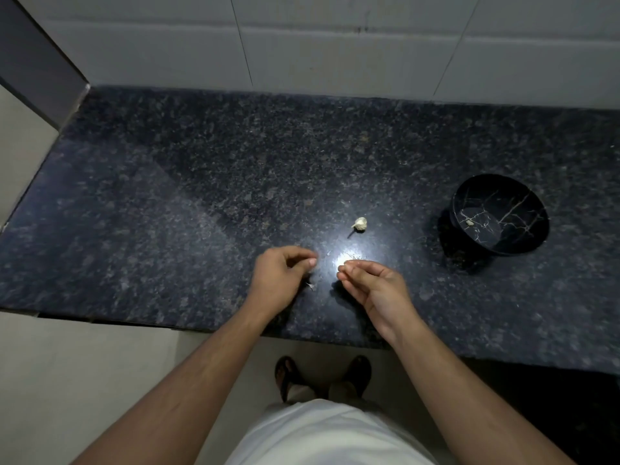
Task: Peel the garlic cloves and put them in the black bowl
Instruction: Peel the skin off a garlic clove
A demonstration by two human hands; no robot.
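Observation:
A small piece of a garlic bulb [360,224] lies on the dark granite counter [201,182], just beyond my hands. My right hand [372,285] pinches a garlic clove [349,263] at its fingertips over a bright glare spot. My left hand [283,280] hovers beside it with fingers curled; what it holds, if anything, is too small to tell. A scrap of garlic skin [311,286] lies by the left hand. The black bowl [500,214] with pale veins stands at the right, one peeled clove [469,223] inside it.
A white tiled wall [335,45] runs behind the counter. The counter's front edge [201,327] is close to my body, with the floor and my sandalled feet [322,377] below. Another tiny skin fleck [328,253] sits between my hands.

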